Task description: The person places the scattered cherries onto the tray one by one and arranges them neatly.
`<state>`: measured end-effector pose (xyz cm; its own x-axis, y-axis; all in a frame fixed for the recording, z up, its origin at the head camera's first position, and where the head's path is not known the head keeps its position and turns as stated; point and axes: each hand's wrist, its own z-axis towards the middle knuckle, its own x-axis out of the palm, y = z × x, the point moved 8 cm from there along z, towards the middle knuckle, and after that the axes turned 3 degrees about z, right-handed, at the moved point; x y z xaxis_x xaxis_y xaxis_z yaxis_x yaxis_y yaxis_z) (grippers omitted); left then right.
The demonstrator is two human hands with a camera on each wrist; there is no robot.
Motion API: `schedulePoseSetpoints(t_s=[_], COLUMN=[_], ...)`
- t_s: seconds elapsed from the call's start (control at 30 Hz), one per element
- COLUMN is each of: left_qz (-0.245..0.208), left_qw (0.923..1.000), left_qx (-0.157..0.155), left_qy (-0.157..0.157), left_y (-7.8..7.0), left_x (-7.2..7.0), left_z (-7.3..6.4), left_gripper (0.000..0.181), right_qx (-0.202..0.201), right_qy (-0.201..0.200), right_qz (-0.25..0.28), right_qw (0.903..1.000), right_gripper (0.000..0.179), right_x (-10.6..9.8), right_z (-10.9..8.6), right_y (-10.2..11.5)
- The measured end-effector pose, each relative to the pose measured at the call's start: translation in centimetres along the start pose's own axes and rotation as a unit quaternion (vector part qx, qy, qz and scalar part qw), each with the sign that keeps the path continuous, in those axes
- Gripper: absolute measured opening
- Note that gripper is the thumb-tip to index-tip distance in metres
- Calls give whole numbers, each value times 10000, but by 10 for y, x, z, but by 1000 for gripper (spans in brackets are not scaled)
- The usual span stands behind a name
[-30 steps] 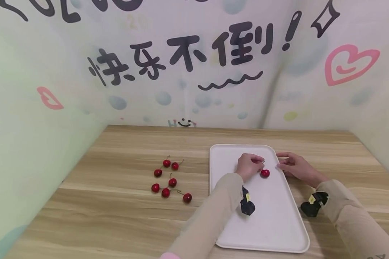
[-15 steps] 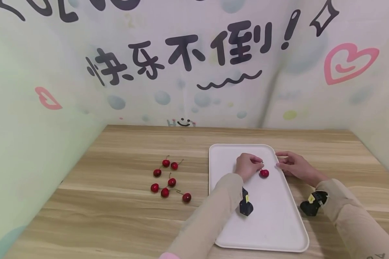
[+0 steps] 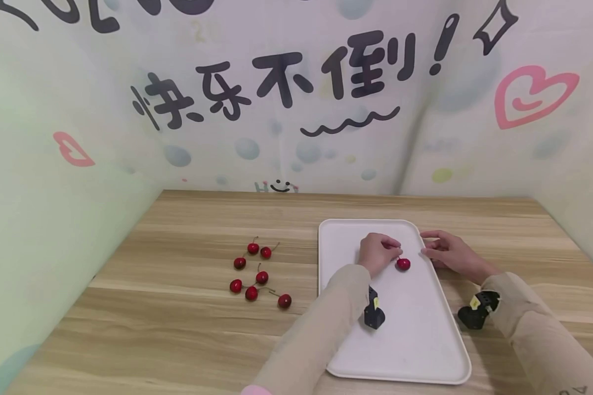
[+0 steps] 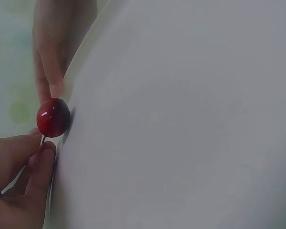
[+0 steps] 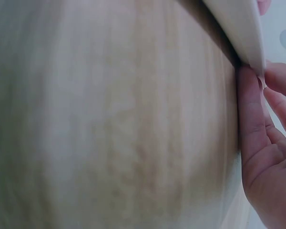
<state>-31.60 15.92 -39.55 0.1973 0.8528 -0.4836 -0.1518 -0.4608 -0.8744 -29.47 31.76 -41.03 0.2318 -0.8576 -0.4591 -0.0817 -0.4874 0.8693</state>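
A red cherry (image 3: 403, 264) lies on the far part of a white tray (image 3: 405, 340). My left hand (image 3: 395, 252) is over the tray just left of it and pinches its thin stem between thumb and finger. In the left wrist view the cherry (image 4: 53, 117) rests on the tray (image 4: 181, 119) right above my pinching fingertips (image 4: 42, 151). My right hand (image 3: 427, 250) rests on the table with straight fingers touching the tray's right rim. The right wrist view shows those fingers (image 5: 250, 109) against the rim (image 5: 236, 28).
Several red cherries with stems (image 3: 257, 271) lie loose on the wooden table (image 3: 178, 329) left of the tray. Decorated walls close in the table at the back and both sides. Black wrist cameras (image 3: 374, 315) hang under both sleeves.
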Motion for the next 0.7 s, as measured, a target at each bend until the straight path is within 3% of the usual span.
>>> schedulePoseSetpoints(t_s=[0.37,0.7], left_qz=[102,407], left_qw=[9999,9964], left_qx=[26,240], left_qy=[121,701], left_y=[-3,-14], left_x=[-5,-25], left_z=[-2,-4], left_gripper=[8,12], right_qx=[0,45], right_qy=[-1,-39], right_qz=[25,47], right_qw=[10000,10000], right_gripper=[58,57], right_x=[0,1], right_z=[0,0], right_y=[-1,1])
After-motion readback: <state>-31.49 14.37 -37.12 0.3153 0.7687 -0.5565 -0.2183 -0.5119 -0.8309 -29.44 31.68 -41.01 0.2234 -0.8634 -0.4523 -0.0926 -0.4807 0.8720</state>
